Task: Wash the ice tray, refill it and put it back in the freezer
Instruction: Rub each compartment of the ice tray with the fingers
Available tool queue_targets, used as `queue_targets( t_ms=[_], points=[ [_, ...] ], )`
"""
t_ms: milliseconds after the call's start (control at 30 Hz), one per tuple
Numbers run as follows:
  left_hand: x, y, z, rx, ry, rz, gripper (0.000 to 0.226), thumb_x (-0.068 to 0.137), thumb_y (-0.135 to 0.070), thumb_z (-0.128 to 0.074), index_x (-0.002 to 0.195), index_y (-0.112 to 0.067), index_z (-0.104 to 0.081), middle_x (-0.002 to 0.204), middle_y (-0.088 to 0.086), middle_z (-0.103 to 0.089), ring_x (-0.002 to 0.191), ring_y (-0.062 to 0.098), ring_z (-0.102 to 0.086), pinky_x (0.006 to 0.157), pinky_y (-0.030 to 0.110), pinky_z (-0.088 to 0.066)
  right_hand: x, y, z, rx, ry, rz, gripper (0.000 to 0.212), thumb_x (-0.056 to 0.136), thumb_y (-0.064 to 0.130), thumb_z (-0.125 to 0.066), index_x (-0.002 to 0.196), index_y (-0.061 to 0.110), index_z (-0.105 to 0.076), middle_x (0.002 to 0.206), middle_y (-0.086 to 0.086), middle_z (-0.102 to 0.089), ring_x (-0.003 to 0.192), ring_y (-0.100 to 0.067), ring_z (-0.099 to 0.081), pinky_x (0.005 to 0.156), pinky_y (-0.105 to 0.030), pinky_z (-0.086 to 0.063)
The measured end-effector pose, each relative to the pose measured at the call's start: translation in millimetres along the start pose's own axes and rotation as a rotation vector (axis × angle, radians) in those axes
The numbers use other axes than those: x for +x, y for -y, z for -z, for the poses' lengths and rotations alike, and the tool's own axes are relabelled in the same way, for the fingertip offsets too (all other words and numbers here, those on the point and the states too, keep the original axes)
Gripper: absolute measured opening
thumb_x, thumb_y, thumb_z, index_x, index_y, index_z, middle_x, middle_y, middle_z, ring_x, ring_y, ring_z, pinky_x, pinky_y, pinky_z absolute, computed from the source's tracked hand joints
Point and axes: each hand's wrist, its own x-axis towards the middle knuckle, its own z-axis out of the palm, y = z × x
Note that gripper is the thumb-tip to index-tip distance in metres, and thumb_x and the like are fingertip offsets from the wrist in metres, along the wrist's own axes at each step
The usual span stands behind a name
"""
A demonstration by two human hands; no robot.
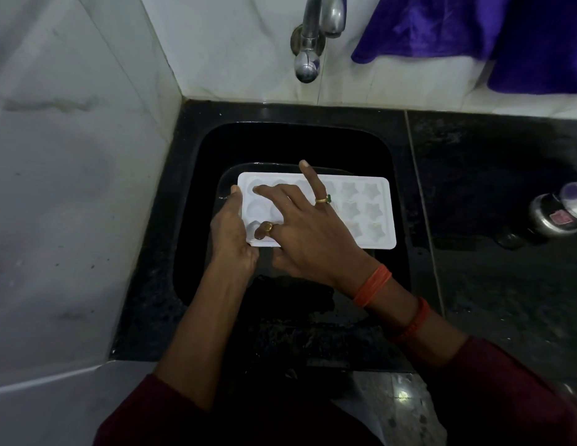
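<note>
A white ice tray (361, 214) with heart and star cavities is held level over the black sink (280, 140). My left hand (231, 230) grips the tray's left edge, thumb on top. My right hand (300, 230) lies across the tray's left half, fingers spread, with fingertips pressed into the cavities and one finger raised. A thin stream of water falls from the metal tap (313, 37) toward the tray's far edge.
White tiled walls close the left and back. A purple cloth (474, 37) hangs at the upper right. The wet black countertop (506, 220) extends right, with a steel container (557, 214) at its right edge.
</note>
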Motion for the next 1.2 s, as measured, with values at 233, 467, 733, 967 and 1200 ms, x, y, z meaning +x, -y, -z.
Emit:
queue_targets(
  t_ms=[233,467,733,967,1200],
  points=[
    [-2.1,-2.1,-4.2,-0.11,-0.066,-0.022,0.051,0.101,-0.046,-0.057,0.13,-0.005,-0.065,0.123,0.021,-0.072,0.11,0.039,-0.071,0.097,0.057,-0.056,2.0,1.0,2.9,0.001,-0.046,-0.016,0.029,0.076,0.022,-0.054,0.096,0.024,-0.075,0.145,-0.01,-0.052,0.127,-0.027,-0.052,0.122,-0.059,-0.001],
    [-8.9,-2.7,-5.3,-0.142,-0.067,0.061,0.066,0.085,-0.053,-0.075,0.134,-0.009,-0.064,0.127,0.014,-0.071,0.111,0.034,-0.071,0.1,0.053,-0.054,3.9,4.4,-2.1,-0.012,-0.032,-0.001,0.023,0.078,0.027,-0.054,0.088,0.022,-0.075,0.152,-0.014,-0.045,0.134,-0.033,-0.047,0.121,-0.061,-0.006],
    [-6.7,-3.3,-5.2,-0.076,-0.089,0.0,0.061,0.082,-0.055,-0.069,0.122,-0.009,-0.069,0.125,0.018,-0.071,0.115,0.038,-0.068,0.103,0.061,-0.051,4.3,2.7,-3.2,-0.008,-0.097,-0.024,0.017,0.074,0.025,-0.064,0.087,0.025,-0.075,0.148,-0.013,-0.049,0.132,-0.032,-0.047,0.122,-0.058,0.0],
    [-3.1,0.3,-2.9,-0.108,-0.08,0.041,0.073,0.078,-0.059,-0.071,0.132,-0.011,-0.065,0.128,0.018,-0.07,0.113,0.04,-0.07,0.1,0.063,-0.052,6.7,6.3,-3.5,0.009,-0.067,-0.034,0.018,0.081,0.026,-0.057,0.083,0.023,-0.074,0.153,-0.015,-0.043,0.135,-0.033,-0.045,0.122,-0.06,-0.004],
    [-9.6,-3.5,-8.6,-0.177,-0.087,0.067,0.045,0.1,-0.046,-0.059,0.119,-0.006,-0.067,0.107,0.019,-0.076,0.08,0.031,-0.078,0.058,0.041,-0.062,5.1,7.0,-5.7,0.016,-0.061,-0.031,0.021,0.084,0.029,-0.059,0.097,0.028,-0.076,0.153,-0.01,-0.044,0.136,-0.029,-0.044,0.121,-0.06,-0.004]
  ],
)
